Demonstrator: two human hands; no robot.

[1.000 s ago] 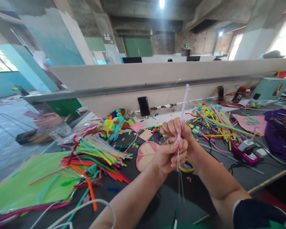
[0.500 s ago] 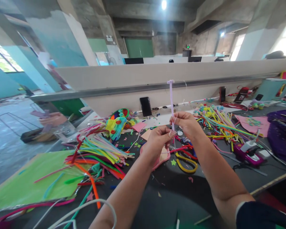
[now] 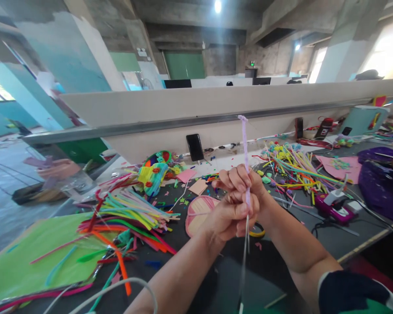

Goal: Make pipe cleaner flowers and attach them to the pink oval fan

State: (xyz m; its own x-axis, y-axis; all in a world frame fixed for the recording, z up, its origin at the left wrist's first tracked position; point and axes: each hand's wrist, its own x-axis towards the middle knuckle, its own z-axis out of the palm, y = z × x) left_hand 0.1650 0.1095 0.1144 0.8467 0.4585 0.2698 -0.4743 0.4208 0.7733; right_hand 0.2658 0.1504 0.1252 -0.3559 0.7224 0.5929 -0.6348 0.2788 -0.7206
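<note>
Both my hands meet over the table around a lilac pipe cleaner (image 3: 244,139), which stands upright with a short bent piece at its top. My left hand (image 3: 231,213) pinches its lower part between thumb and fingers. Just above and behind, my right hand (image 3: 240,181) is closed around the stem, its fingers curled. Thin strands (image 3: 244,266) hang from the bottom of the stem toward the table's front edge. Behind my left hand lies a pink-rimmed, rounded piece (image 3: 196,213), partly covered. Yellow-handled scissors (image 3: 257,231) are mostly hidden by my hands.
Bundles of coloured pipe cleaners (image 3: 134,205) lie left, with another heap (image 3: 291,165) at right. A green sheet (image 3: 26,257) covers the left front. A phone (image 3: 195,147) leans at the back. A magenta power strip (image 3: 336,211) and a white cable (image 3: 118,283) lie nearby.
My hands have come lower and closer together, with my left fingers wrapping the stem's lower part. The pipe cleaner has shifted slightly right and down. The view has turned a little to the right.
</note>
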